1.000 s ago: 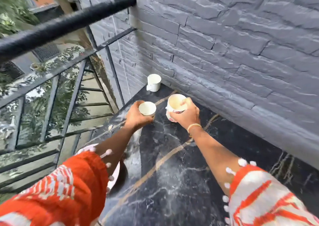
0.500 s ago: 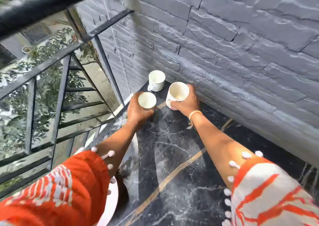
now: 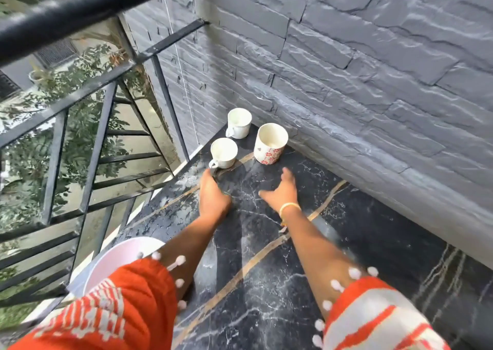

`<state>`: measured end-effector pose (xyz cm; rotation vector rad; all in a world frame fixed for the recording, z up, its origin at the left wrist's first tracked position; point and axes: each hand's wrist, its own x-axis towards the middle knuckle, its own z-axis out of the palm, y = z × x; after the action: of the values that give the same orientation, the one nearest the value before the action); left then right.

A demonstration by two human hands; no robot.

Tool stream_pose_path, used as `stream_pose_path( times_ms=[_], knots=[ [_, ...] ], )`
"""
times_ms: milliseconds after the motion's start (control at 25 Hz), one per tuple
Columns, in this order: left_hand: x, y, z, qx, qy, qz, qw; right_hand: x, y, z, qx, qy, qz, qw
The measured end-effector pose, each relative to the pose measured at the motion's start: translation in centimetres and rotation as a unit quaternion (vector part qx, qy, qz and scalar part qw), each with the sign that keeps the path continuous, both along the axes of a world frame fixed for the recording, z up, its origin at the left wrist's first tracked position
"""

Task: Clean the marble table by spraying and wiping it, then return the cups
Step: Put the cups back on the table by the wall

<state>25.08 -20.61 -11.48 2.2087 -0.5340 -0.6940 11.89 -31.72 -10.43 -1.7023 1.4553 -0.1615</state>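
Three cups stand together in the far corner of the black marble table. A plain white cup with its handle toward me is at the left. A second white cup sits behind it by the wall. To the right stands a taller mug with red flower print. My left hand hovers just below the left cup, fingers relaxed, holding nothing. My right hand is spread above the tabletop below the printed mug, also empty.
A grey stone-brick wall runs along the table's right and far sides. A black metal railing borders the left, with trees beyond. A white round object shows at the table's left edge under my left sleeve.
Both hands let go of the cups they gripped and pulled back toward me. The white cup and the printed mug now stand on the table beside the third cup.
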Motion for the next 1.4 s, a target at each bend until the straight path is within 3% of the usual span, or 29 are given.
stream_pose_path(
  times_ms=[200, 360, 720, 920, 1120, 1280, 1400],
  knots=[
    [-5.8, 5.4, -0.3, 0.108, -0.027, -0.076, 0.991, -4.3, 8.4, 0.7, -0.045, 0.112, 0.169, 0.978],
    [-11.3, 11.7, 0.1, 0.116, -0.069, -0.164, 0.977, -8.7, 15.2, 0.7, -0.09, 0.139, 0.253, 0.953],
    [-22.1, 31.1, -0.2, 0.118, -0.133, -0.171, 0.969, -20.2, 32.9, -0.5, -0.183, 0.199, 0.372, 0.888],
    [-24.0, 43.1, -0.6, 0.231, -0.125, -0.124, 0.957, -21.3, 40.6, 0.1, -0.232, 0.17, 0.421, 0.86],
    [-23.3, 53.3, -1.6, 0.258, -0.073, -0.053, 0.962, -17.4, 48.5, -0.6, -0.165, 0.108, 0.5, 0.843],
    [-22.6, 61.0, -4.5, 0.294, -0.092, 0.0, 0.951, -14.7, 56.4, -4.4, -0.09, 0.091, 0.513, 0.849],
    [-21.5, 67.6, -6.6, 0.318, -0.084, 0.034, 0.944, -12.3, 63.2, -7.7, -0.038, 0.094, 0.544, 0.833]
  ],
)
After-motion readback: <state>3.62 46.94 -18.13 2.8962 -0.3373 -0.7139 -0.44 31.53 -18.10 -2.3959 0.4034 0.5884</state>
